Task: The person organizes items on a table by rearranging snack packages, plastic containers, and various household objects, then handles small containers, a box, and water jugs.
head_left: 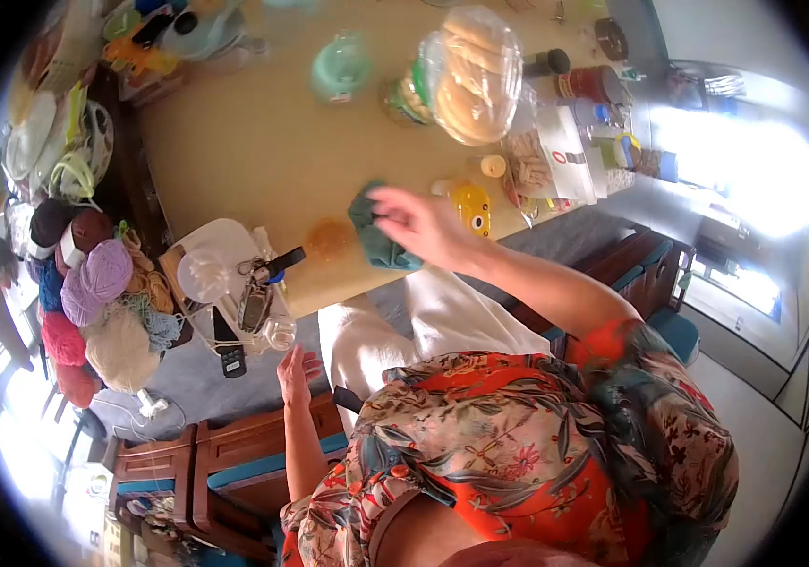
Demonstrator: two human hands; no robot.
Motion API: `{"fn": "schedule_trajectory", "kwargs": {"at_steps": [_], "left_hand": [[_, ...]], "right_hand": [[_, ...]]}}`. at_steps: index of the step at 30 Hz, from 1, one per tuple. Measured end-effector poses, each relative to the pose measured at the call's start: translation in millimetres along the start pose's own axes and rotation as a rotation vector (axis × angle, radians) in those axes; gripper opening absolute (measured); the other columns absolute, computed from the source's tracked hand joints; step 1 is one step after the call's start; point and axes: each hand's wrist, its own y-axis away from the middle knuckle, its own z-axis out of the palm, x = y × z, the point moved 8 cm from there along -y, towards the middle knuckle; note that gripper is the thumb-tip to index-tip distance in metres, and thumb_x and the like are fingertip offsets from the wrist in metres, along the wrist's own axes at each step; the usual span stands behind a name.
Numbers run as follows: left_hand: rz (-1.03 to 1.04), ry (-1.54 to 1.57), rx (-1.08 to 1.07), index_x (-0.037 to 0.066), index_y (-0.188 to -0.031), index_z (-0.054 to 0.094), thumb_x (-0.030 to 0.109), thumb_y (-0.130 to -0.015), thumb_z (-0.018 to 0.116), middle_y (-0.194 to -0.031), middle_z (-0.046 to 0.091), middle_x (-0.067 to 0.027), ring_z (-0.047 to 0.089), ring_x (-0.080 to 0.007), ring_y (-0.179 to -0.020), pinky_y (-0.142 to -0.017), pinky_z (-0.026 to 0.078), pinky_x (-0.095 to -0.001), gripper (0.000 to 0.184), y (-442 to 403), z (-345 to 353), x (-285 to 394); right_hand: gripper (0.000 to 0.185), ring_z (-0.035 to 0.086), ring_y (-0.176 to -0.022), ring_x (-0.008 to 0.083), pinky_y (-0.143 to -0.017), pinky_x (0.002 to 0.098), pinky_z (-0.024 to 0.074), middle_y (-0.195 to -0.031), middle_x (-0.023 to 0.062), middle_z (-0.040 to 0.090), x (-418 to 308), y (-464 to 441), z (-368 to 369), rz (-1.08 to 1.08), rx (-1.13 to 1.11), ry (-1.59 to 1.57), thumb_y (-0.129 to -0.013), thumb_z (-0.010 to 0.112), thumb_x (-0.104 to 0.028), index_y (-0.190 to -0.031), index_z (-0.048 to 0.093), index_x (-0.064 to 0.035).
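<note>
Nearest me, the left hand (298, 373) hangs in front of the tabletop's (234, 142) near edge, towards its left corner, fingers loosely open, just beside a clear, shiny item (280, 333). And over to the right hand (423, 225): it's on the green cloth (381, 244), fingers slightly bent, though from here I cannot tell whether they pinch the fabric or just rest there. That cloth lies crumpled along the near edge, around its middle.

Over at the near left corner I've got a white tray (220, 236) with a black strap (286, 260) across it and a dark remote (230, 345) sticking out in front. Right of the hand, a yellow container (473, 200) with a painted eye sits close to the near edge. Past the left edge, 1 lilac yarn ball (97, 283) among others!

Farther out, a pale green tub (341, 68) stands towards the far edge, and right of it, 1 clear bag of buns (475, 80).
</note>
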Motion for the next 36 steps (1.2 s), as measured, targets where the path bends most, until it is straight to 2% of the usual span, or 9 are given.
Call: {"fn": "schedule_trajectory", "kwargs": {"at_steps": [3,6,8,13,15,19,21,26,36], "left_hand": [[0.007,-0.22,-0.108,0.0,-0.1,0.058,0.029,-0.083,0.057,-0.077,0.062,-0.0092,0.062,-0.0166,-0.065,-0.052,0.047,-0.0265,0.034,6.6,44.5,7.6],[0.033,-0.382,-0.255,-0.002,-0.098,0.059,0.025,-0.084,0.057,-0.075,0.063,-0.0078,0.061,-0.0145,-0.064,-0.054,0.047,-0.0253,0.03,19.3,114.0,24.7],[0.097,-0.467,-0.378,0.0,-0.094,0.061,0.027,-0.086,0.057,-0.075,0.063,-0.0062,0.06,-0.0123,-0.065,-0.054,0.047,-0.0237,0.028,30.3,168.7,38.1],[0.265,-0.55,-0.636,0.0,-0.088,0.061,0.026,-0.087,0.054,-0.07,0.06,-0.004,0.055,-0.0081,-0.059,-0.055,0.045,-0.0216,0.027,62.5,320.0,68.3],[0.274,-0.683,-0.687,-0.001,-0.102,0.059,0.024,-0.088,0.052,-0.075,0.06,-0.0055,0.059,-0.0116,-0.066,-0.057,0.048,-0.0239,0.028,62.0,377.2,69.6],[0.333,-0.616,-0.695,-0.002,-0.094,0.058,0.021,-0.088,0.049,-0.072,0.061,-0.0079,0.061,-0.0138,-0.063,-0.056,0.049,-0.0252,0.025,57.0,471.8,62.2],[0.582,-0.914,-0.682,0.002,-0.086,0.056,0.029,-0.085,0.046,-0.065,0.061,-0.0124,0.063,-0.017,-0.06,-0.055,0.05,-0.0296,0.029,20.3,509.2,52.6],[0.552,-0.998,-0.152,0.0,-0.086,0.06,0.032,-0.08,0.052,-0.067,0.062,-0.0175,0.063,-0.0274,-0.064,-0.06,0.05,-0.0337,0.034,-35.6,543.2,56.2],[0.623,-0.829,-0.22,0.001,-0.072,0.065,0.028,-0.065,0.062,-0.067,0.061,-0.0192,0.062,-0.032,-0.066,-0.062,0.048,-0.0383,0.028,-0.3,552.4,59.7]], "right_hand": [[0.031,0.056,-0.088,0.011,-0.076,0.0229,0.0456,-0.099,0.0047,0.059,48.2,69.8,-121.9,-0.203,0.366,-0.072,-0.079,0.058,0.003,-0.109,0.054,-0.0069],[0.044,0.054,-0.094,0.0196,-0.08,0.0307,0.0441,-0.103,0.0104,0.057,89.1,104.6,-239.3,0.138,0.62,0.595,-0.076,0.066,-0.008,-0.117,0.049,-0.0077],[0.054,0.054,-0.095,0.0251,-0.081,0.0351,0.0439,-0.104,0.0131,0.056,118.5,100.3,-274.0,0.054,0.654,0.706,-0.072,0.069,-0.013,-0.12,0.047,-0.0091],[0.039,0.058,-0.085,0.0337,-0.075,0.0422,0.0452,-0.095,0.0179,0.06,202.0,58.1,-283.4,0.354,0.344,0.592,-0.076,0.062,-0.029,-0.109,0.052,-0.0085],[0.032,0.059,-0.079,0.0331,-0.071,0.0419,0.0455,-0.087,0.018,0.061,200.5,56.3,-287.3,0.358,0.292,0.663,-0.079,0.059,-0.03,-0.1,0.056,-0.0076],[0.026,0.06,-0.071,0.0323,-0.065,0.0411,0.0454,-0.079,0.0165,0.061,163.9,97.9,-317.7,0.284,0.362,0.62,-0.081,0.056,-0.03,-0.089,0.058,-0.0055],[0.025,0.06,-0.068,0.0312,-0.062,0.04,0.0455,-0.077,0.0158,0.061,143.9,131.5,-336.8,0.18,0.441,0.586,-0.081,0.057,-0.028,-0.086,0.059,-0.0036],[0.019,0.061,-0.064,0.0262,-0.056,0.034,0.0457,-0.07,0.0154,0.06,104.3,231.3,-369.9,0.115,0.622,0.453,-0.08,0.061,-0.018,-0.082,0.06,-0.0001],[0.024,0.052,-0.056,0.0354,-0.052,0.0383,0.0396,-0.063,0.0199,0.052,241.1,355.3,-343.3,0.475,0.408,0.598,-0.08,0.059,-0.021,-0.075,0.055,0.0019]]}}
